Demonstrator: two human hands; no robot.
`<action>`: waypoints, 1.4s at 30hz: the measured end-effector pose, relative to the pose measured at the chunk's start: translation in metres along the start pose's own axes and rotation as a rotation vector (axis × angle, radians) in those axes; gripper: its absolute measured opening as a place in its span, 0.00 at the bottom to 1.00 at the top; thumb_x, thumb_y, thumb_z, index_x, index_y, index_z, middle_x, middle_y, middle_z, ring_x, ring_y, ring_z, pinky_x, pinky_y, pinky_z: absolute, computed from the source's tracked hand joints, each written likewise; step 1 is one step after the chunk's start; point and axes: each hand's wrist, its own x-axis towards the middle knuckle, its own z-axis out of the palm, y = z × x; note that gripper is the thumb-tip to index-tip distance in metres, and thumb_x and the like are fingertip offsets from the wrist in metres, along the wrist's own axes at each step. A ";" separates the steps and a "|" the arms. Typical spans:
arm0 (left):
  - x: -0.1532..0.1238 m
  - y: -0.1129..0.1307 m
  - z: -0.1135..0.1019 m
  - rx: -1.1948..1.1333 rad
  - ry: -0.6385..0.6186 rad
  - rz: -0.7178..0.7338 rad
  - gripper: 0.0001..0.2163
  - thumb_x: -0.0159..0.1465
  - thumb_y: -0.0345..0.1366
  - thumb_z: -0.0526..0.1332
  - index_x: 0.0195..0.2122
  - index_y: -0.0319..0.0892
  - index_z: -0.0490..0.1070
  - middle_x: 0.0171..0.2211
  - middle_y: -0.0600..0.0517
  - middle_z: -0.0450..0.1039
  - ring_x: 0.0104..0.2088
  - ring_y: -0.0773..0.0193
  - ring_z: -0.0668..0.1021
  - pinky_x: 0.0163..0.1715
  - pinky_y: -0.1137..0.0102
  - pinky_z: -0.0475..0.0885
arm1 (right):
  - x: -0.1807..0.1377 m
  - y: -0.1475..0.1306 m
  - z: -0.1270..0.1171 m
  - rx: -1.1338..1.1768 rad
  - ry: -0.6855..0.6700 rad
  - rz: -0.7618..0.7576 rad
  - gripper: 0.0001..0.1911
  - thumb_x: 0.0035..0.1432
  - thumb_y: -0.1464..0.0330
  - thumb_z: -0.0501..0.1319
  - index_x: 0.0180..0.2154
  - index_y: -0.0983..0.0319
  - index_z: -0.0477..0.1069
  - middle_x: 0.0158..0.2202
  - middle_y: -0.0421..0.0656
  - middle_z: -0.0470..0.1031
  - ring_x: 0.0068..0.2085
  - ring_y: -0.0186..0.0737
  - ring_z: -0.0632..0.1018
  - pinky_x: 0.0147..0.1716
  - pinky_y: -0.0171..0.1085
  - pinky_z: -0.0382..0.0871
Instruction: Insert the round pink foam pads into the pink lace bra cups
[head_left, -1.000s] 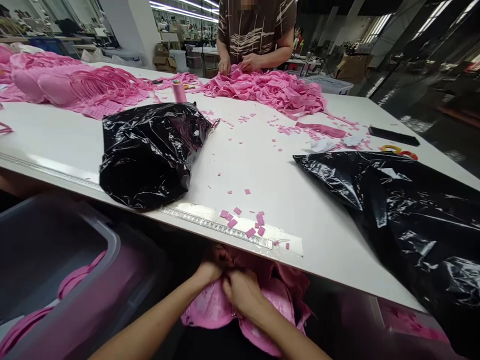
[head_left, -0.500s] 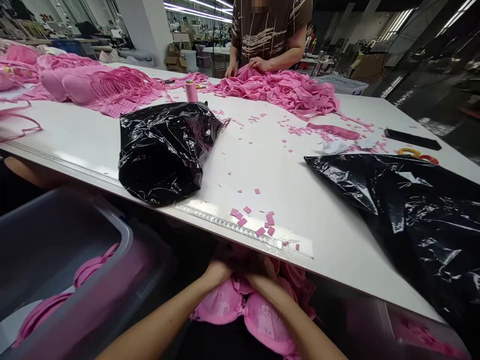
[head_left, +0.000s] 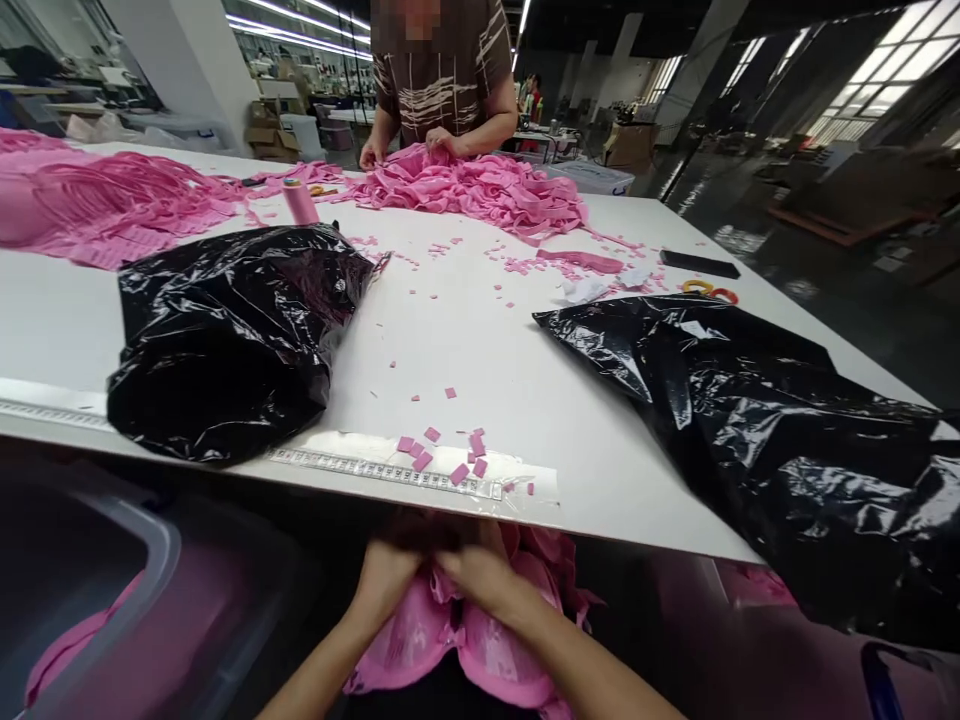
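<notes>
Below the table's front edge, a pink bra with moulded cups lies over my lap. My left hand and my right hand are close together at its upper part, closed on the bra's fabric. Their fingertips are blurred and lost in the shadow beneath the tabletop. More crumpled pink fabric hangs just beyond my right hand.
On the white table lie two black plastic bags, a measuring tape, pink scraps, a thread spool and scissors. Across it, a person handles a pink garment pile. A plastic bin stands at left.
The view has turned to the right, so the table and bags appear farther left. Both my hands remain at the bra, with small finger motion that is blurred.
</notes>
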 end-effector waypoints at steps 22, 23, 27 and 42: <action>-0.007 -0.006 0.020 0.007 0.089 -0.029 0.04 0.48 0.32 0.59 0.24 0.42 0.62 0.23 0.56 0.64 0.26 0.65 0.67 0.28 0.71 0.63 | -0.033 0.011 0.002 -0.075 -0.038 0.077 0.10 0.56 0.68 0.54 0.32 0.62 0.74 0.30 0.45 0.78 0.30 0.42 0.77 0.29 0.34 0.61; -0.007 -0.004 0.021 0.024 0.104 -0.035 0.05 0.48 0.32 0.58 0.24 0.42 0.61 0.23 0.56 0.64 0.26 0.66 0.66 0.28 0.71 0.62 | -0.032 0.010 0.004 -0.073 -0.039 0.084 0.10 0.56 0.69 0.54 0.33 0.62 0.74 0.31 0.45 0.78 0.31 0.42 0.77 0.29 0.35 0.61; -0.008 0.004 0.022 0.049 0.118 -0.053 0.06 0.48 0.35 0.58 0.22 0.43 0.59 0.21 0.57 0.61 0.25 0.66 0.64 0.26 0.71 0.60 | -0.028 0.009 0.006 -0.047 -0.021 0.119 0.09 0.55 0.70 0.55 0.33 0.62 0.75 0.34 0.44 0.79 0.36 0.44 0.78 0.33 0.35 0.63; -0.007 0.002 0.031 0.091 0.205 -0.006 0.06 0.50 0.38 0.58 0.25 0.43 0.62 0.21 0.56 0.61 0.23 0.65 0.65 0.25 0.70 0.61 | -0.024 0.010 0.019 0.128 0.078 0.125 0.11 0.48 0.75 0.54 0.31 0.63 0.74 0.31 0.43 0.78 0.32 0.39 0.76 0.33 0.33 0.64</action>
